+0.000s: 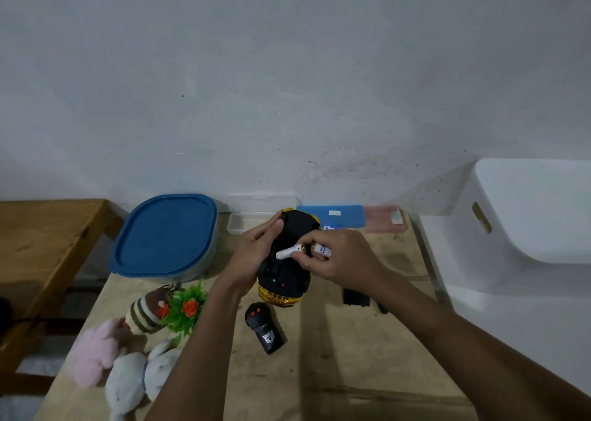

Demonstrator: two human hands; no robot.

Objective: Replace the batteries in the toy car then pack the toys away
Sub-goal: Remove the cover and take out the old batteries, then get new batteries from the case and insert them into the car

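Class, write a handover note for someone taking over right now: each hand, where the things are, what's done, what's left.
Left hand grips the upturned toy car. Right hand pinches two batteries, one angled onto the car's underside.
Remote, black flat piece and plush toys lie on the table; blue-lidded tub is closed.
Done: car upturned, batteries in hand.
Left: seat batteries, close up, pack toys.

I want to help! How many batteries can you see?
2. One battery lies across the upturned toy car, pinched by the right hand; the second battery is tucked in that same hand. More may hide inside the car.
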